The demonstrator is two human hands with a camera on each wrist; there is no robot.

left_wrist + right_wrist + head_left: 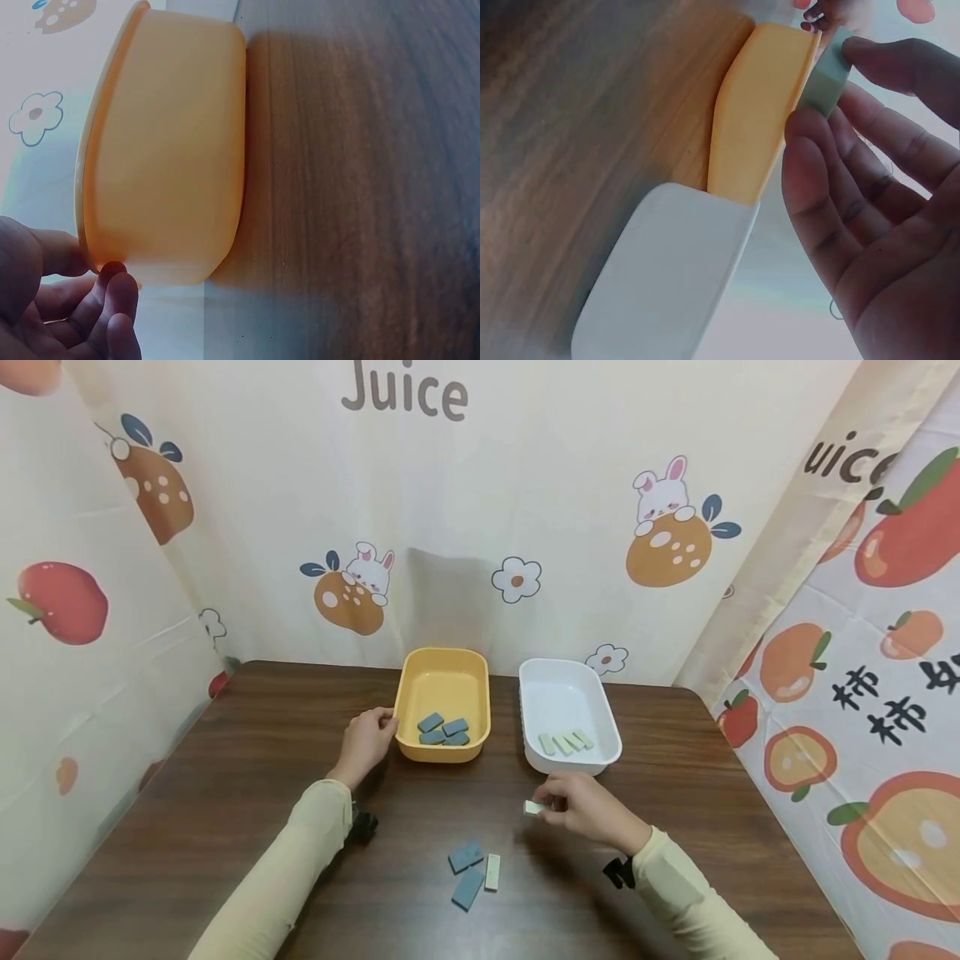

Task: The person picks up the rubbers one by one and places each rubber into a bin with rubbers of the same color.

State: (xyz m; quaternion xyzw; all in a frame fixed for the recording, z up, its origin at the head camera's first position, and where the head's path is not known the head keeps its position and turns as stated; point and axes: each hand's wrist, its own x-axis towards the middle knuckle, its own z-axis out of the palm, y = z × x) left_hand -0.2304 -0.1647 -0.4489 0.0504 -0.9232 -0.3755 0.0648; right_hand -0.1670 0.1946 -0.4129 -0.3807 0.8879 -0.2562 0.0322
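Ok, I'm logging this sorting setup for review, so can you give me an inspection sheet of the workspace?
Surface: dark wooden table.
Job's things: yellow tray with blue blocks; white tray with pale green blocks; two blue blocks and one pale block loose on the table.
Clutter: nothing seen.
Hands: left hand touches the yellow tray's rim; right hand pinches a pale green block.
Cables: nothing seen.
Surroundings: fruit-and-rabbit printed curtains.

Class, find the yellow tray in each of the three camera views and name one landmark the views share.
Head: yellow tray at centre, left hand touching its left side.
Left wrist: fills the left-centre.
Right wrist: upper centre, behind the white tray.
Shared landmark: the brown wooden table.
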